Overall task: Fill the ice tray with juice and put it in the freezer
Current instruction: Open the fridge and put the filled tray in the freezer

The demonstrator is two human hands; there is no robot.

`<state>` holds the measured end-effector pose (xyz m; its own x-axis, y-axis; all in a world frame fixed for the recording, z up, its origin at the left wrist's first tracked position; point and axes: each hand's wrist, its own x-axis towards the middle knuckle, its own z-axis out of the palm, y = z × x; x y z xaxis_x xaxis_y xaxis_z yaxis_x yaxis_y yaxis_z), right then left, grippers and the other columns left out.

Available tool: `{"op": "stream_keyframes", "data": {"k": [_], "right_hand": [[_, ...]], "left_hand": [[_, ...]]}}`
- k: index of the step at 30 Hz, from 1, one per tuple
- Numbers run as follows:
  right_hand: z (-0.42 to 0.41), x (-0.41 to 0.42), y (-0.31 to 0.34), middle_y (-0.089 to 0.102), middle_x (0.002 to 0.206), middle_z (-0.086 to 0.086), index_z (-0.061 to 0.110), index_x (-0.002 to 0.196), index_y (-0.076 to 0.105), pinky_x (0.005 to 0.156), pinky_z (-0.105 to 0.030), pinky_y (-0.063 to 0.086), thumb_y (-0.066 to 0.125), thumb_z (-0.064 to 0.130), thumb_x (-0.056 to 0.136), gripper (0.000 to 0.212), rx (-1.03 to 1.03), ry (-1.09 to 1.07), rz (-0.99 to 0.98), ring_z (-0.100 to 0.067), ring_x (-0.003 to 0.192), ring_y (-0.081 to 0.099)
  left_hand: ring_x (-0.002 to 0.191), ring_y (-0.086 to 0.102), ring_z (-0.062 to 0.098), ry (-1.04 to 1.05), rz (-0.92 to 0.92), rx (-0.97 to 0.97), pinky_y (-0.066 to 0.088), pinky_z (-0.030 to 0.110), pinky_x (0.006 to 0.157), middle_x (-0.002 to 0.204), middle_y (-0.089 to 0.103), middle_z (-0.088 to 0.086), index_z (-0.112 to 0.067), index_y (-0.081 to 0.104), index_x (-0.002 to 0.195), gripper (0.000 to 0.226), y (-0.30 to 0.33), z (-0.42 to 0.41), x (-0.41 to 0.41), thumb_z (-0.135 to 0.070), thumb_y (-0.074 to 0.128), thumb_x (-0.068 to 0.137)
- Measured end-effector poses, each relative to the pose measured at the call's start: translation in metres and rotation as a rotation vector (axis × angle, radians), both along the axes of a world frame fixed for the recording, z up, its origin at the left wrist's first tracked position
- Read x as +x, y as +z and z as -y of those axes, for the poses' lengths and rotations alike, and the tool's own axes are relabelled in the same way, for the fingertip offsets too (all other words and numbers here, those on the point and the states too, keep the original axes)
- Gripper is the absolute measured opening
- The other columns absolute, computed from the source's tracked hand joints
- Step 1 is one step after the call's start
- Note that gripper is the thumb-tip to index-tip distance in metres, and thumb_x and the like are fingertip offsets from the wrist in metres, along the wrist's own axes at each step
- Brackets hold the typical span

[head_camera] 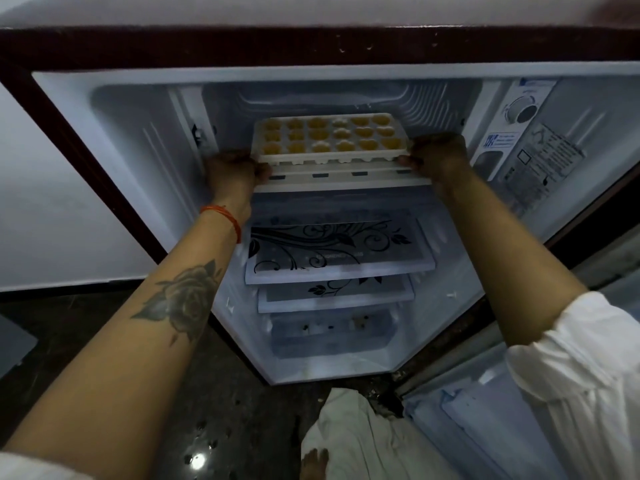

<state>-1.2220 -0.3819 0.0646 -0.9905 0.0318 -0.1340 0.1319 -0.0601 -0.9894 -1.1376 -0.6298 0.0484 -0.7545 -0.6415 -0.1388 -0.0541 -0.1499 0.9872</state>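
A white ice tray with several shaped cells of yellow-orange juice sits level at the mouth of the freezer compartment, at the top of the open fridge. My left hand grips the tray's near left corner. My right hand grips its near right corner. The tray's front edge lies just above the white freezer floor ledge. Whether the tray rests on the ledge or hangs above it I cannot tell.
Below the freezer are two glass shelves with black floral print and a crisper drawer. A thermostat dial is on the right inner wall. The open fridge door stands at lower right. Dark floor lies underfoot.
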Motion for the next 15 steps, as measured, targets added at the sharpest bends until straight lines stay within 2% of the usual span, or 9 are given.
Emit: {"op": "stream_keyframes", "data": {"k": [3, 5, 6, 7, 8, 10, 12, 15], "right_hand": [[0.001, -0.003, -0.001, 0.059, 0.078, -0.002, 0.011, 0.072, 0.055, 0.048, -0.022, 0.056, 0.053, -0.011, 0.086, 0.026, 0.034, -0.023, 0.022, -0.012, 0.067, 0.06], [0.002, 0.0, 0.001, 0.06, 0.081, -0.004, 0.006, 0.076, 0.057, 0.046, -0.016, 0.052, 0.053, -0.009, 0.087, 0.019, 0.069, -0.036, 0.033, -0.01, 0.066, 0.059], [0.003, 0.004, 0.003, 0.062, 0.088, -0.006, 0.001, 0.086, 0.06, 0.048, -0.013, 0.051, 0.054, -0.007, 0.088, 0.011, 0.11, -0.035, 0.029, -0.01, 0.067, 0.058], [0.004, 0.01, 0.003, 0.064, 0.098, -0.009, -0.002, 0.1, 0.061, 0.055, -0.013, 0.053, 0.055, -0.003, 0.088, 0.014, 0.175, -0.039, 0.007, -0.012, 0.071, 0.06], [0.003, 0.016, 0.002, 0.064, 0.108, -0.013, 0.0, 0.113, 0.059, 0.068, -0.016, 0.055, 0.057, 0.003, 0.088, 0.025, 0.26, -0.051, -0.021, -0.015, 0.082, 0.063], [-0.002, 0.041, 0.0, 0.062, 0.12, -0.012, 0.01, 0.125, 0.054, 0.091, -0.03, 0.052, 0.059, 0.016, 0.088, 0.038, 0.405, -0.084, -0.077, -0.021, 0.102, 0.061], [-0.013, 0.079, -0.006, 0.063, 0.12, -0.01, 0.014, 0.126, 0.054, 0.097, -0.034, 0.049, 0.06, 0.021, 0.088, 0.039, 0.421, -0.069, -0.145, -0.021, 0.105, 0.06], [-0.041, 0.143, -0.021, 0.065, 0.115, -0.004, 0.013, 0.122, 0.058, 0.094, -0.037, 0.051, 0.063, 0.021, 0.087, 0.036, 0.397, -0.058, -0.184, -0.018, 0.103, 0.062]], "left_hand": [[0.066, 0.058, 0.012, 0.016, 0.001, 0.009, 0.055, 0.015, 0.057, 0.09, 0.059, 0.008, 0.005, 0.058, 0.114, 0.026, -0.001, -0.002, 0.002, 0.01, 0.05, 0.09], [0.068, 0.059, 0.015, 0.014, -0.005, -0.014, 0.055, 0.015, 0.058, 0.086, 0.059, 0.008, 0.0, 0.06, 0.103, 0.02, 0.0, -0.004, 0.006, 0.01, 0.05, 0.089], [0.073, 0.06, 0.019, 0.011, 0.0, -0.039, 0.055, 0.016, 0.061, 0.085, 0.06, 0.008, -0.004, 0.06, 0.095, 0.018, 0.0, -0.006, 0.008, 0.01, 0.05, 0.088], [0.082, 0.06, 0.022, 0.01, 0.01, -0.077, 0.056, 0.02, 0.068, 0.088, 0.06, 0.008, -0.006, 0.059, 0.094, 0.019, -0.001, -0.009, 0.011, 0.009, 0.05, 0.087], [0.09, 0.059, 0.023, 0.012, 0.017, -0.127, 0.055, 0.024, 0.076, 0.095, 0.06, 0.009, -0.008, 0.057, 0.101, 0.022, -0.002, -0.013, 0.016, 0.007, 0.05, 0.087], [0.095, 0.055, 0.021, 0.023, 0.003, -0.247, 0.05, 0.03, 0.082, 0.105, 0.056, 0.009, -0.006, 0.051, 0.121, 0.036, -0.007, -0.026, 0.033, 0.004, 0.05, 0.087], [0.097, 0.056, 0.019, -0.011, -0.008, -0.343, 0.049, 0.033, 0.085, 0.113, 0.056, 0.006, -0.009, 0.049, 0.128, 0.04, -0.018, -0.047, 0.062, -0.001, 0.054, 0.088], [0.095, 0.057, 0.017, -0.2, 0.02, -0.427, 0.052, 0.035, 0.083, 0.126, 0.056, 0.006, -0.014, 0.05, 0.128, 0.038, -0.04, -0.085, 0.11, -0.012, 0.059, 0.091]]}}
